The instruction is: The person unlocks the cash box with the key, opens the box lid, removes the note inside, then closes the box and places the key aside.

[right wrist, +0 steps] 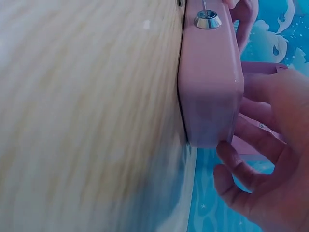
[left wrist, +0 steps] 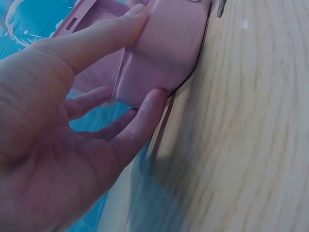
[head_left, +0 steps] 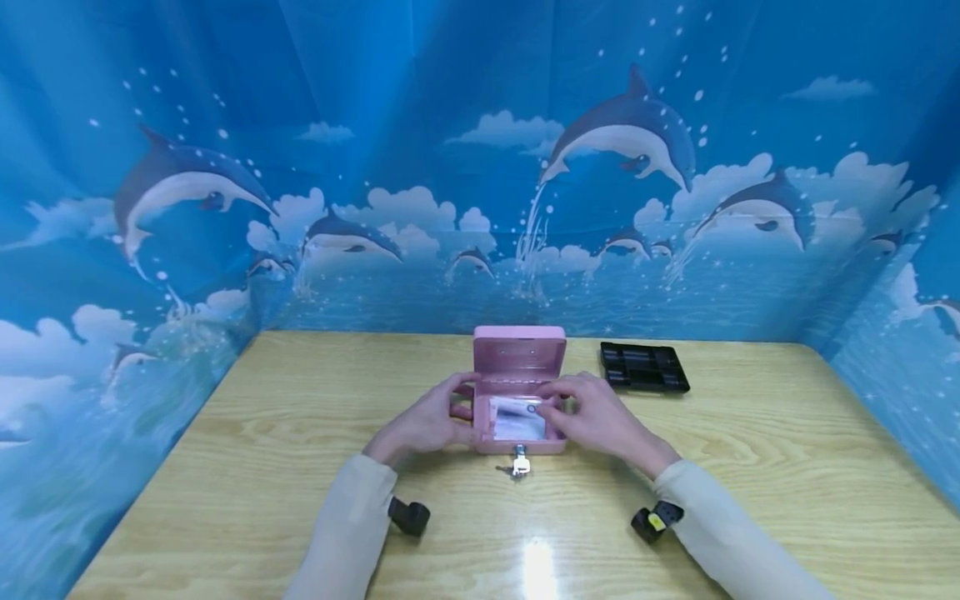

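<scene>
A pink cash box [head_left: 483,446] stands on the table with its lid [head_left: 519,333] raised. Inside lies a clear plastic bag [head_left: 517,421] with pale contents and a small dark ring mark. My left hand [head_left: 431,417] holds the box's left side, thumb at the front rim and fingers along the side wall [left wrist: 149,72]. At the right side, my right hand [head_left: 596,412] reaches over the rim, thumb and index finger inside by the bag; their tips are hidden in the right wrist view. Its other fingers touch the outer wall. Keys [head_left: 519,465] hang from the front lock [right wrist: 207,19].
A black compartment tray [head_left: 643,367] lies behind and to the right of the box. The wooden table [head_left: 262,467] ends at a blue dolphin-print curtain [head_left: 420,275] at the back and sides. Black wrist cameras [head_left: 409,517] sit on both sleeves.
</scene>
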A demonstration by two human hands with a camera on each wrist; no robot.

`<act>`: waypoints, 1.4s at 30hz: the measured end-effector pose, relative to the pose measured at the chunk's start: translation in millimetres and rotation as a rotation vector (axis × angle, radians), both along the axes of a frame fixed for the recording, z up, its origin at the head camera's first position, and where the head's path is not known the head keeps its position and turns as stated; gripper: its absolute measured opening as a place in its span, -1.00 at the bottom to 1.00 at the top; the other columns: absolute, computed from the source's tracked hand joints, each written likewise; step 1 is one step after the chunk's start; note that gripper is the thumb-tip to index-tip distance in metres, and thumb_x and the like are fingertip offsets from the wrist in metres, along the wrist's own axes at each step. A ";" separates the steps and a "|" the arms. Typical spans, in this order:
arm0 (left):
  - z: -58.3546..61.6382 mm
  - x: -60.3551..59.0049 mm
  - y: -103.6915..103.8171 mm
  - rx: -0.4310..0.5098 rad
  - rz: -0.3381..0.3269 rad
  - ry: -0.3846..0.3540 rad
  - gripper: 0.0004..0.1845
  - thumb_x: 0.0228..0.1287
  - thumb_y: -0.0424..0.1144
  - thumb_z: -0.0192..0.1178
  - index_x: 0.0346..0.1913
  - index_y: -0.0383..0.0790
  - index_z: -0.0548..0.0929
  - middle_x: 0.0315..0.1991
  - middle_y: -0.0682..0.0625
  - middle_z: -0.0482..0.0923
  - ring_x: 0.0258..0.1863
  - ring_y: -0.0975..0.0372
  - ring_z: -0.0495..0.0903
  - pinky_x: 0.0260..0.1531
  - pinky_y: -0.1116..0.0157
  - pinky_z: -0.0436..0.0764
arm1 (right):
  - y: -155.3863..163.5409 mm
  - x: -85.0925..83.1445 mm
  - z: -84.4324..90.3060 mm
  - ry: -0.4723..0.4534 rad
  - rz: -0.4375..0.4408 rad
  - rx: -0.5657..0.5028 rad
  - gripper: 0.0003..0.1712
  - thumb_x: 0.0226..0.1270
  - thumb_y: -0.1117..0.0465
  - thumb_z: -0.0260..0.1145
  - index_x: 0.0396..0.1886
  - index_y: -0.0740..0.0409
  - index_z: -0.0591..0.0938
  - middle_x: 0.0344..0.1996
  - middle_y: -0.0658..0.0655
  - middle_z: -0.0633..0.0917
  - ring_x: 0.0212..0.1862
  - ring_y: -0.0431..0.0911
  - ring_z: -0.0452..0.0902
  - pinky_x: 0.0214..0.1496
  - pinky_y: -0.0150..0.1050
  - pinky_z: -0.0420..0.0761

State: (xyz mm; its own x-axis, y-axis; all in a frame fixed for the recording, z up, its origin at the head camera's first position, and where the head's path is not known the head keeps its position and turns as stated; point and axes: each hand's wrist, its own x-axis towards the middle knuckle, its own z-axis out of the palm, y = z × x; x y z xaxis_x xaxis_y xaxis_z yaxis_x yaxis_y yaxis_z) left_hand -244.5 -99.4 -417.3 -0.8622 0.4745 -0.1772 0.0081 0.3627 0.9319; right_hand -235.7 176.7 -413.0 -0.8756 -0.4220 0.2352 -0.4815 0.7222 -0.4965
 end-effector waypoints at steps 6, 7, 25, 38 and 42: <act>-0.5 0.1 0.4 -0.013 0.002 0.023 0.01 0.03 -0.32 0.56 0.55 -0.02 0.27 0.41 -0.19 0.42 0.23 0.01 0.57 0.28 0.01 0.61 | -5.1 -7.0 -0.4 -0.016 0.022 0.043 -0.71 0.29 0.11 0.47 0.00 0.00 0.79 -0.48 -0.19 0.71 -0.45 -0.28 0.42 -0.17 -0.29 0.42; -0.7 0.0 0.4 -0.016 0.002 0.028 0.00 0.03 -0.32 0.56 0.55 -0.02 0.28 0.41 -0.19 0.42 0.23 0.01 0.58 0.28 0.01 0.62 | -5.9 -7.6 -0.7 -0.020 0.022 0.045 -0.71 0.28 0.11 0.47 0.00 0.01 0.80 -0.50 -0.18 0.70 -0.45 -0.28 0.41 -0.18 -0.30 0.41; 1.3 1.1 3.8 -0.051 0.021 0.028 0.00 0.02 -0.31 0.56 0.55 0.02 0.28 0.39 -0.18 0.43 0.22 0.01 0.59 0.26 0.01 0.63 | -11.0 -13.4 -8.2 -0.150 0.031 -0.040 -0.68 0.29 0.18 0.46 0.04 0.04 0.78 -0.33 -0.04 0.77 -0.41 -0.25 0.50 -0.37 -0.38 0.53; 1.4 1.0 3.8 -0.062 0.017 0.033 -0.03 0.05 -0.34 0.54 0.53 -0.01 0.29 0.39 -0.20 0.43 0.23 0.00 0.59 0.26 0.02 0.63 | -12.9 -2.9 3.4 -0.208 -0.053 -0.103 -0.65 0.29 0.12 0.48 0.08 0.01 0.75 -0.30 -0.02 0.68 -0.37 -0.19 0.51 -0.37 -0.33 0.56; 1.7 1.6 4.0 -0.064 0.011 0.041 -0.04 0.05 -0.36 0.53 0.53 -0.03 0.30 0.39 -0.21 0.43 0.21 0.00 0.59 0.24 0.03 0.64 | -14.7 -0.2 3.7 -0.195 -0.046 -0.096 -0.66 0.28 0.14 0.49 0.05 -0.02 0.75 -0.23 -0.02 0.66 -0.31 -0.19 0.51 -0.32 -0.34 0.59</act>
State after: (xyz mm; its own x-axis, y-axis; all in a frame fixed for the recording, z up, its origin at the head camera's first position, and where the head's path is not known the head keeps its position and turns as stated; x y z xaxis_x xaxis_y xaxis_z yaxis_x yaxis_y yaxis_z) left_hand -242.9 -95.5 -415.6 -0.8745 0.4537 -0.1714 0.0413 0.4219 0.9057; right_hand -235.9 162.0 -409.3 -0.9263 -0.3642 0.0968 -0.3372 0.6861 -0.6447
